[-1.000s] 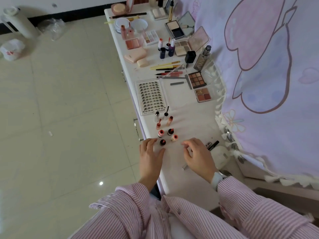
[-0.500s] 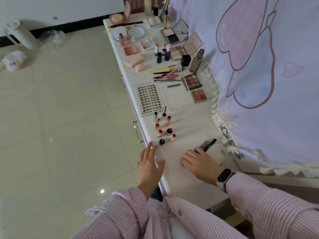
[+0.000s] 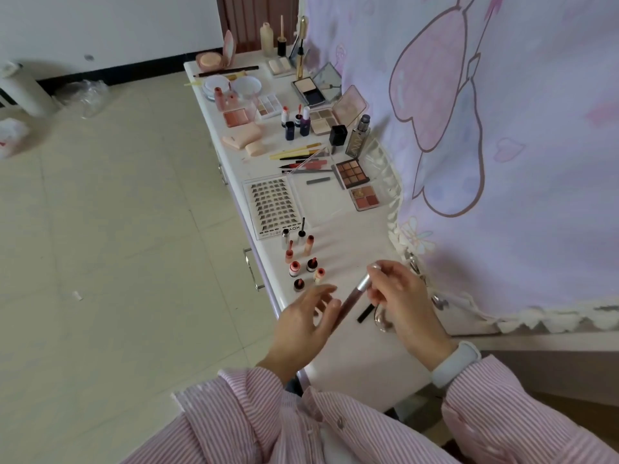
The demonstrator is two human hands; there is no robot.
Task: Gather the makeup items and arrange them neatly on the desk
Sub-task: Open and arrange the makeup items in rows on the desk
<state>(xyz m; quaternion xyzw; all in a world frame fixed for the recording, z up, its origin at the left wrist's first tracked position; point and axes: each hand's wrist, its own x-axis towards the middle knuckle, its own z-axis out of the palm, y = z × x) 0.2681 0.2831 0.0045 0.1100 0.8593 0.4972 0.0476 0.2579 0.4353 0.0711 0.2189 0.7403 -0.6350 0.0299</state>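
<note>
Her right hand has lifted a lip-gloss tube off the tabletop, fingers pinching it; the left hand hovers loose, ready to place it.

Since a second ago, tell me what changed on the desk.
The right hand picked the slim tube off the desk and holds it lifted, tilted. The left hand rose toward its lower end, fingers open. The small bottles and lash card stayed put.

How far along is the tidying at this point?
Mostly done: palettes, pencils and small bottles stand grouped on the desk. In hand: the right hand holds a slim tube, left hand open beside it. Left: placing it, plus the black stick.
</note>
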